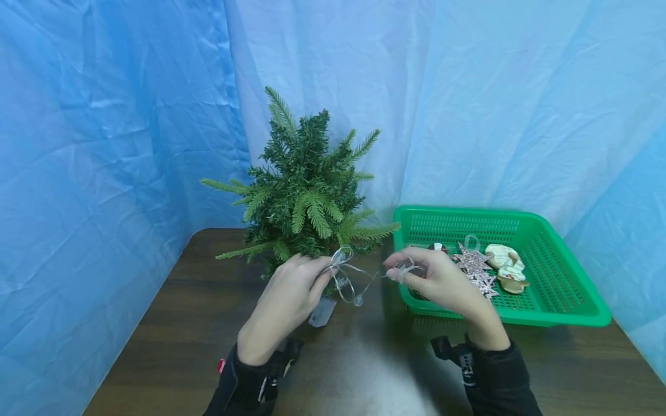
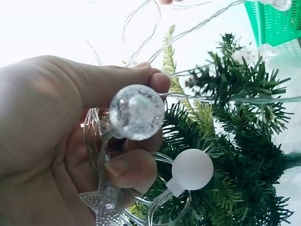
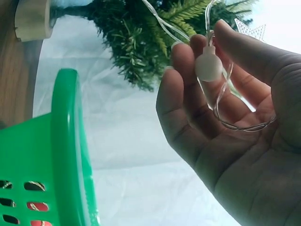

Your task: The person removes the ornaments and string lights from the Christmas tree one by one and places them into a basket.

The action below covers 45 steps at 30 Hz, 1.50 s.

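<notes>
My left hand [image 1: 288, 297] grips a bunched string of fairy lights in front of the small artificial fir tree [image 1: 307, 190]. In the left wrist view, a clear ball bulb [image 2: 137, 112], a frosted ball bulb [image 2: 192, 169] and part of a clear star [image 2: 106, 214] show on the looped wire by its fingers. To the right, my right hand [image 1: 444, 283] pinches another stretch of the same string. A white ball bulb [image 3: 208, 67] hangs at its fingertips, and wire crosses its palm. Between the hands the wire runs loosely, with a small bulb [image 1: 358, 300] dangling.
A green plastic basket [image 1: 577, 294] stands at the right, partly behind my right hand. Inside lie glittery pink stars [image 1: 473, 260] and a cream-coloured ornament [image 1: 504, 260]. A pale tag [image 1: 322, 312] is below the tree. Blue cloth [image 1: 494, 104] hangs behind the dark wooden table [image 1: 171, 323].
</notes>
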Motion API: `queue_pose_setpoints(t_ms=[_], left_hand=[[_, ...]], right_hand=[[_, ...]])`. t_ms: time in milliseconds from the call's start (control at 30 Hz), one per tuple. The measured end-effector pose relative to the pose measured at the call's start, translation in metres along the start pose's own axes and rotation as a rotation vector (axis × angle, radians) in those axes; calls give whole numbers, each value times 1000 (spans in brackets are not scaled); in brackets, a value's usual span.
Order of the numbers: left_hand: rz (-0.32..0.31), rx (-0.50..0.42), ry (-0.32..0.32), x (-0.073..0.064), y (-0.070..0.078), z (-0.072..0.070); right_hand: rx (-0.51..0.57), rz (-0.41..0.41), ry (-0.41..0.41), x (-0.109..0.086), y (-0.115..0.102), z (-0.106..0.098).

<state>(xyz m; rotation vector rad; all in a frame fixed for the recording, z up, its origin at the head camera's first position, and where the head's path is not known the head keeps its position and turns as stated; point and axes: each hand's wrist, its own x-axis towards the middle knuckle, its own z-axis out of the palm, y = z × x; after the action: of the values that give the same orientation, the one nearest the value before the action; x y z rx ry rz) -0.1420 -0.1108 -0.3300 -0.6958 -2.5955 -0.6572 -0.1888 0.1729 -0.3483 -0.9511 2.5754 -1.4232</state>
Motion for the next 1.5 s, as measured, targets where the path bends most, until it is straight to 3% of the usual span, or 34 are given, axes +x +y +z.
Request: queue_pose_setpoints(t_ms=[133, 300, 500, 700, 933, 1233, 1500], left_hand=[[4, -20, 16, -2, 1, -5], [4, -63, -1, -5, 2, -11], [-6, -113, -80, -10, 3, -20], [-6, -136, -89, -15, 3, -31], [-6, -165, -22, -22, 4, -42], [0, -203, 89, -26, -7, -50], [-8, -228, 88, -27, -8, -52]], right_hand=[[13, 2, -20, 2, -2, 5], [-50, -58, -27, 4, -4, 11], [-42, -28, -125, 7, -3, 24], [9, -61, -201, 13, 0, 42], [5, -86, -264, 14, 0, 52], [-54, -74, -358, 8, -1, 44], [-161, -35, -312, -4, -9, 20]])
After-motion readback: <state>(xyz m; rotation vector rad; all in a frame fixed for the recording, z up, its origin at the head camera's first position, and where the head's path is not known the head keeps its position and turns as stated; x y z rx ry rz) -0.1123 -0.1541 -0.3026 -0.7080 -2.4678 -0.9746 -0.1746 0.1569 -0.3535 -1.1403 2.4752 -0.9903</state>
